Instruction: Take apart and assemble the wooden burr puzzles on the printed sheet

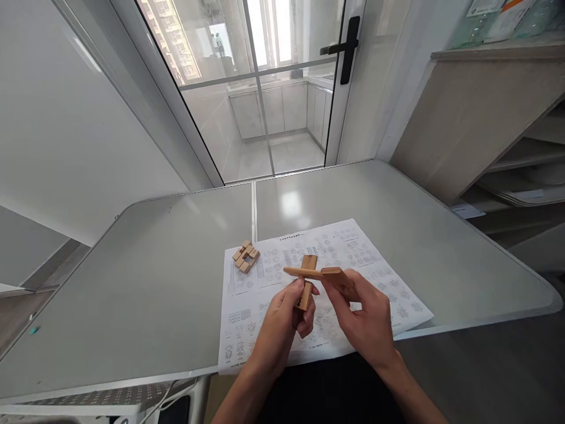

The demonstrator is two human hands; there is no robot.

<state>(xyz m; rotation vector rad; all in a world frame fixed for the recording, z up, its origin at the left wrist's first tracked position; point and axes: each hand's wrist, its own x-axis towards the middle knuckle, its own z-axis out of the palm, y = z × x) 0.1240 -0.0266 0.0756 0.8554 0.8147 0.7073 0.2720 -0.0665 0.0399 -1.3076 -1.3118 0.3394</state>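
Observation:
My left hand (285,321) is closed around the lower end of an upright wooden puzzle piece (304,297), with dark markings on its face. My right hand (368,315) pinches another wooden puzzle piece (339,278) from its right side. A thin wooden stick (302,272) lies crosswise over the upright one and meets the right-hand piece; whether the two are joined I cannot tell. Beneath both hands spreads a white paper sheet (273,259) printed with small line diagrams. On its upper left corner sits an assembled cluster of wooden blocks (246,257), apart from my hands.
The sheet lies on a grey table (176,282) with a seam down its middle. Beyond stands a glass door (282,112) with a black handle (348,50). A wooden shelf unit (477,112) rises at the right. Below the front left edge are a white perforated rack (97,397) and cables.

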